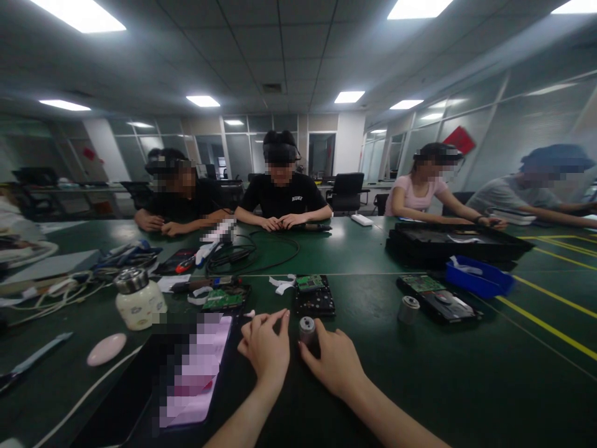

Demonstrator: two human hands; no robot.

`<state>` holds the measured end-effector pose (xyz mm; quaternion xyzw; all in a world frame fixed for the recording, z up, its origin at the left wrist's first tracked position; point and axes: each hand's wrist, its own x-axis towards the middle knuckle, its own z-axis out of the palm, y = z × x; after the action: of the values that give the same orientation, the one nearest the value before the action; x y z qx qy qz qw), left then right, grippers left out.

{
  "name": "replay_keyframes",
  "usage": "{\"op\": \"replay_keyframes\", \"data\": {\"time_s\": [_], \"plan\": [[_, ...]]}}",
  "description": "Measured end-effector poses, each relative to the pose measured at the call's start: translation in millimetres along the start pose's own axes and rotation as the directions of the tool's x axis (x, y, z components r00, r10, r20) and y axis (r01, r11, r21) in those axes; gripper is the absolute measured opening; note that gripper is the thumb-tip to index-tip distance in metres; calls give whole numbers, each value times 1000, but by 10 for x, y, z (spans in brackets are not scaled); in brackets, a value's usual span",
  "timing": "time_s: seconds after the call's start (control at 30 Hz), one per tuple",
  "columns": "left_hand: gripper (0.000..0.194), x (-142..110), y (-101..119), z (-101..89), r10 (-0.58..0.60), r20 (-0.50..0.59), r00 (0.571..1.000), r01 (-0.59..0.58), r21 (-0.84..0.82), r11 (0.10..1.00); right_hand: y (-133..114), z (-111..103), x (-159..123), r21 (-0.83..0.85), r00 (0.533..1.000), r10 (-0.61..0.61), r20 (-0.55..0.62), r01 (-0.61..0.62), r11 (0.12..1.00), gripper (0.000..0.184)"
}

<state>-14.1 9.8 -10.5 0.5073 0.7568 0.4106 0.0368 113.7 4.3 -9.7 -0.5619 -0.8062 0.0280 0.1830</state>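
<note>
A small silver metal cylinder (306, 331) with a holed top, like a small motor, stands upright on the table. My right hand (334, 359) has its thumb and index finger around it. To the left of the cylinder, my left hand (268, 343) is raised with thumb and fingertips drawn together in a pinch; anything between them is too small to make out. Just beyond both hands lies a black hard drive (314, 303) with a green circuit board (310, 284) and a white strip (282, 284). A second metal cylinder (409, 309) stands farther right, beside another opened drive (441, 298).
On my left are a phone (198, 373) with a lit screen, a cream bottle (138, 302), a pink oval object (107, 350) and cables. A blue bin (480, 277) and black trays (454, 242) stand at right. Several people sit across the green table (354, 261).
</note>
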Motion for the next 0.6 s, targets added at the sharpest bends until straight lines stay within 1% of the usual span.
{"op": "replay_keyframes", "data": {"time_s": [0.03,0.1,0.17,0.27,0.37,0.47,0.53,0.6], "plan": [[20,11,-6,3,-24,31,999,23,50,999,-2,2,-1,0,1000,3,-3,-3,1000,26],[18,26,-6,11,-41,65,997,33,125,992,-6,5,-3,2,1000,5,-5,-5,1000,28],[19,31,5,22,-43,75,996,29,175,984,-8,7,-5,0,1000,10,-4,-10,1000,29],[24,29,21,32,-45,74,996,29,205,978,-7,10,-5,0,1000,15,-7,-15,1000,29],[26,28,24,35,-51,71,996,35,203,978,-2,12,-5,0,1000,11,-17,-11,1000,29],[17,35,22,37,-65,78,995,49,187,981,-3,7,-7,1,1000,10,-14,-10,1000,29],[17,39,23,38,-55,66,996,46,140,989,-5,-4,-7,7,1000,16,2,-16,1000,28],[19,34,27,38,9,26,1000,-10,39,999,-7,-16,-9,8,1000,22,16,-22,1000,26]]}}
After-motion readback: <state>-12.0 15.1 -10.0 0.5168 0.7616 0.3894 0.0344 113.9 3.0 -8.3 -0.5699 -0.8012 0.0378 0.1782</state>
